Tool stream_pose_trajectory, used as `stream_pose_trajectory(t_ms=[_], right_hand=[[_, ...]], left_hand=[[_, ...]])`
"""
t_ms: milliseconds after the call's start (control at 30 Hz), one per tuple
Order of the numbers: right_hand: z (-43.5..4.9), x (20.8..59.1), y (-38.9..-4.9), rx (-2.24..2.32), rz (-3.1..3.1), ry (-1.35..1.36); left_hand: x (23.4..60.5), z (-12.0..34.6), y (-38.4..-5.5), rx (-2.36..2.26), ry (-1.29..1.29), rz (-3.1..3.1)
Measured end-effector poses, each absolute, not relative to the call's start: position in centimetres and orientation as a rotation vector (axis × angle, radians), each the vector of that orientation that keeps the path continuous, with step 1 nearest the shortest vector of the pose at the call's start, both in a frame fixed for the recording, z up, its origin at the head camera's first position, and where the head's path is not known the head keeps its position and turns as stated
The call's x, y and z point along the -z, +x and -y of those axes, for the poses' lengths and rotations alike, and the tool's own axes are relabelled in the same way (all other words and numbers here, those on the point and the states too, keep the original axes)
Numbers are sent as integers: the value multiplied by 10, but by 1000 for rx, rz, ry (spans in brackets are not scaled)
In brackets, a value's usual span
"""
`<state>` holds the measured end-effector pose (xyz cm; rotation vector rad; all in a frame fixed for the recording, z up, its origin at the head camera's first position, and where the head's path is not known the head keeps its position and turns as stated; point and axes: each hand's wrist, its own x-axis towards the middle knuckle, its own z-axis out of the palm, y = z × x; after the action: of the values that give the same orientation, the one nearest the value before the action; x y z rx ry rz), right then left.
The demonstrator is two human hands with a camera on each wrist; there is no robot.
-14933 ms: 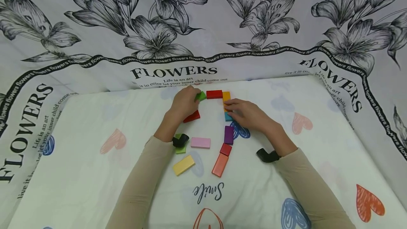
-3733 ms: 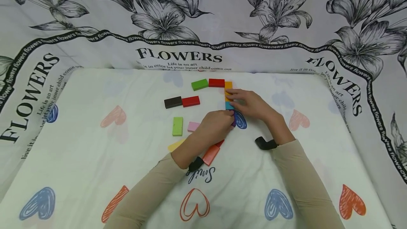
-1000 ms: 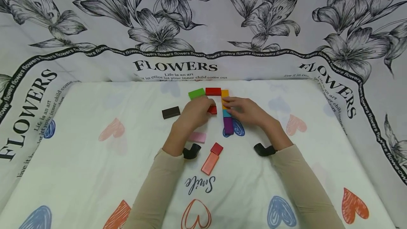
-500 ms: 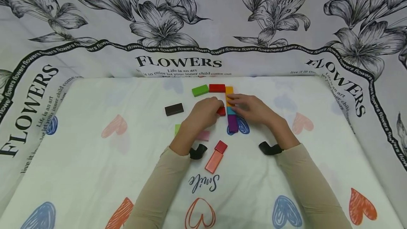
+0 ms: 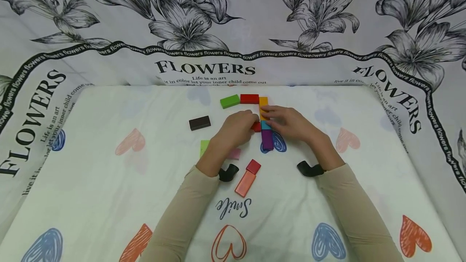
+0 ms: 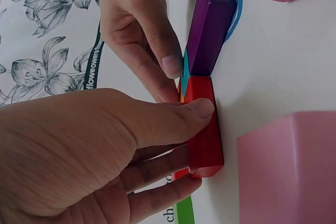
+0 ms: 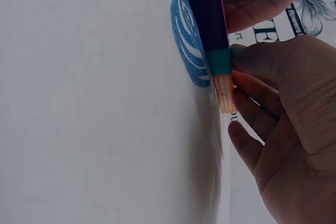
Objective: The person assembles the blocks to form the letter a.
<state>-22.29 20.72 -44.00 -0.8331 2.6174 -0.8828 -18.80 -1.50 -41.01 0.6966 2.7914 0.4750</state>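
Red blocks (image 5: 249, 99): three; left hand (image 5: 234, 130) pinches one

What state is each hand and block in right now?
Left hand: pinching the inner red block
Right hand: fingers at the orange block, thumb at the teal block
Inner red block: pinched
Orange block: partly covered
Teal block: partly covered
Purple block: touching teal block
Far red block: free of both hands
Green block: slanted
Black block: lying apart
Light green block: partly hidden
Pink block: partly hidden
Small red block: touching salmon block
Salmon block: slanted
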Motion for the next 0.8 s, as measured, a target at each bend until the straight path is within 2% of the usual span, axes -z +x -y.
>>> stream_pose_trajectory(t_ms=[800], right_hand=[[-207,439,-223,888,-2626,-842]], left_hand=[[414,15,-189,-466,695,-2817]])
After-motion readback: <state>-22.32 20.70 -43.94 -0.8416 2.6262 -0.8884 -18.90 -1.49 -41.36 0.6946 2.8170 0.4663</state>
